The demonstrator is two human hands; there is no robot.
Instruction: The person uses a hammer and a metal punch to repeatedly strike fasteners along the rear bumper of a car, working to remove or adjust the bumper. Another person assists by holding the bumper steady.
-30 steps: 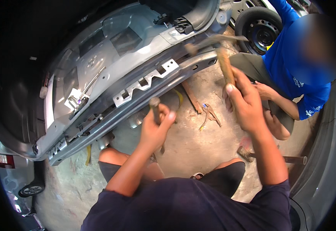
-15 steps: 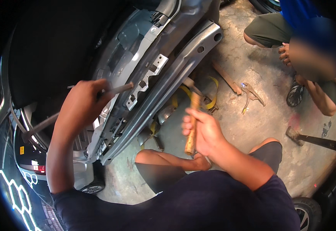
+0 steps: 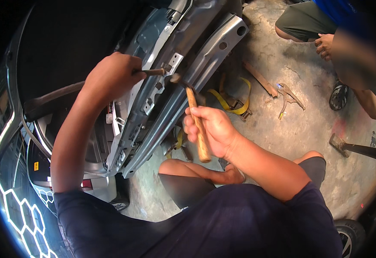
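grey sheet-metal car body panel point(image 3: 171, 86): largest item, a long ribbed piece with holes and brackets, its long axis running from upper right down to lower left across the middle of the view; a dark car interior lies to its left.
concrete floor point(image 3: 291, 129): stained, under and right of the panel.
second person point(image 3: 325, 26): crouched at upper right, blue top, one hand on a knee.
sledgehammer point(image 3: 355, 148): lying on the floor at right, head toward the left, handle running off right.
yellow strap point(image 3: 231, 101): looped on the floor just beside the panel's lower edge.
pliers point(image 3: 288, 96): on the floor right of the strap, near a flat wooden strip.
hammer point(image 3: 194, 118): wooden handle, long axis near upright, tilted slightly left at the top; dark head up, at the panel's bracket, close to the chisel's tip.
chisel point(image 3: 153, 72): short dark rod, long axis near level, tip pointing right onto the panel's bracket.
left hand point(image 3: 112, 77): fingers wrapped tight round the chisel's butt.
right hand point(image 3: 209, 131): fingers curled fast about the hammer's handle, low on its length.
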